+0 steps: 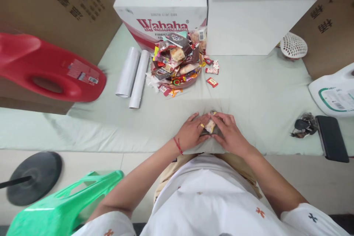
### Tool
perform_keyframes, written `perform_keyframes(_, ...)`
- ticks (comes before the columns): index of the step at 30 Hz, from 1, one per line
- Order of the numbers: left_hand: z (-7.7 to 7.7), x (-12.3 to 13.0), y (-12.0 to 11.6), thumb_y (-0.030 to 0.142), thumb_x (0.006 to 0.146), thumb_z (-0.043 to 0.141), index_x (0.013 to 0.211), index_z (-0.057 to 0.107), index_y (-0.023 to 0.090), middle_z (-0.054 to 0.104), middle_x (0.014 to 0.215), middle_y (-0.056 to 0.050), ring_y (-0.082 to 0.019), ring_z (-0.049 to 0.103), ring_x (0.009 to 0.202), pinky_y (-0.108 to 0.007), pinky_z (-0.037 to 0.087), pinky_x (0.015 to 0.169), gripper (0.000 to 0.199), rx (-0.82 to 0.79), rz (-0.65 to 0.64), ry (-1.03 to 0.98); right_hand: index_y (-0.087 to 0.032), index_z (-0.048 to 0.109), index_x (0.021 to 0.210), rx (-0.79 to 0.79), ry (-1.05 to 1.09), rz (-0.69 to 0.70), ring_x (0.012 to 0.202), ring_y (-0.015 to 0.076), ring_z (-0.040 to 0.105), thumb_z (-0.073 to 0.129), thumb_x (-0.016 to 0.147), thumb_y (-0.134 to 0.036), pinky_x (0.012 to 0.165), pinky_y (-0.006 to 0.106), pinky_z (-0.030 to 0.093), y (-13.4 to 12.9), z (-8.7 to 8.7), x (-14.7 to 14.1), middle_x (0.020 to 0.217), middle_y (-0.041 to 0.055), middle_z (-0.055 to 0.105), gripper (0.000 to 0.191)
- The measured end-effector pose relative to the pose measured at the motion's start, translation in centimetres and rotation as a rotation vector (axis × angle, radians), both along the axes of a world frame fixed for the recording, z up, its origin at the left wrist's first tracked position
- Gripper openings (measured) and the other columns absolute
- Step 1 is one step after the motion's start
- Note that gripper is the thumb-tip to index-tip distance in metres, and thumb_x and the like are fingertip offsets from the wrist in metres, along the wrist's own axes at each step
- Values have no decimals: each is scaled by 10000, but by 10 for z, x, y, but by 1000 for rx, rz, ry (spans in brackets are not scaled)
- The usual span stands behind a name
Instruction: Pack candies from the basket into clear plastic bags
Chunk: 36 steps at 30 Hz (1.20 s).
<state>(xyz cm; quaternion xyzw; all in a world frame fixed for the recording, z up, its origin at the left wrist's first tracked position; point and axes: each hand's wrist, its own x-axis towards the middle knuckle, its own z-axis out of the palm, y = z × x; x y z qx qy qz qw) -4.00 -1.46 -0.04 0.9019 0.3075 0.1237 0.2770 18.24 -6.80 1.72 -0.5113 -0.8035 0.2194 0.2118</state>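
Note:
My left hand and my right hand meet close to the table's front edge. Between them is a small wrapped snack, pale yellow inside a clear wrapper with dark edges. The fingers of both hands are bent around it and press it from either side, covering its ends. Beyond my hands stands a shallow reddish bowl heaped with packaged snacks and candies. A few red-wrapped candies lie on the cloth beside the bowl.
Two white rolls lie left of the bowl, near a large red jug. A phone, crumpled dark wrappers and a white bottle are at right. White boxes line the back; a green stool stands lower left.

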Motion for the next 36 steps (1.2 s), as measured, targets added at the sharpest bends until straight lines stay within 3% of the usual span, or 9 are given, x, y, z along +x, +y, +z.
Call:
perform_keyframes(3,-9,11,-4,333,1022,510,1531,446,145,528,1561,-196,-260,510,1454,-507,321,1251,547,42,108,10,-262,176,1656,5,135,18,1362,325,455,523,920,-140,1115,581,434,4,-7,9,1522,162,478,823)
perform_keyframes(7,5,19,-8,356,1045,432,1406,564,150,654,1418,-180,-277,623,1313,-490,426,1174,436,-85,228,-143,-287,364,1591,-8,194,-123,1390,333,458,613,949,-298,1117,571,435,8,-1,15,1558,154,464,689)
perform_keyframes(13,40,18,-16,610,1041,365,1206,657,183,726,1216,-121,-251,691,1090,-365,544,957,543,-557,302,-478,-259,636,1303,-327,468,-207,784,181,640,637,966,-485,728,338,552,6,19,12,1054,53,732,405)
perform_keyframes(17,37,23,-23,747,890,574,1064,649,180,722,924,-68,-198,662,787,-317,540,723,598,-685,453,-480,-239,670,1163,-372,509,-223,786,176,643,664,936,-499,708,311,535,2,24,3,977,34,727,345)
perform_keyframes(22,33,33,-40,781,895,517,902,552,208,586,664,14,-126,529,516,-276,446,503,574,-912,507,-561,-237,591,1291,-580,681,-318,583,140,548,651,910,-556,529,274,476,-13,32,3,821,-8,658,500)
perform_keyframes(27,35,22,-52,726,848,637,1092,499,220,647,802,2,-130,608,573,-243,417,462,578,-1157,422,-499,-226,719,1022,-726,349,-154,681,176,597,679,881,-579,601,293,474,-20,52,66,791,6,687,383)
perform_keyframes(30,31,8,-53,616,837,707,1083,500,218,658,872,-7,-104,594,602,-230,415,496,512,-1112,546,-526,-226,757,900,-621,64,-370,696,211,628,741,837,-554,628,331,464,8,76,127,759,35,714,334)
perform_keyframes(33,29,-2,-51,577,856,681,998,519,207,641,808,2,-98,558,587,-238,418,524,429,-1067,657,-531,-216,752,805,-423,-319,-851,578,197,563,818,808,-488,598,383,391,59,108,178,641,82,677,280)
perform_keyframes(36,29,-4,-51,565,845,688,1004,526,208,633,800,7,-101,556,591,-249,439,552,423,-1035,704,-561,-174,742,851,-120,-199,-989,654,202,625,562,966,-600,613,408,391,105,138,200,792,175,725,476)
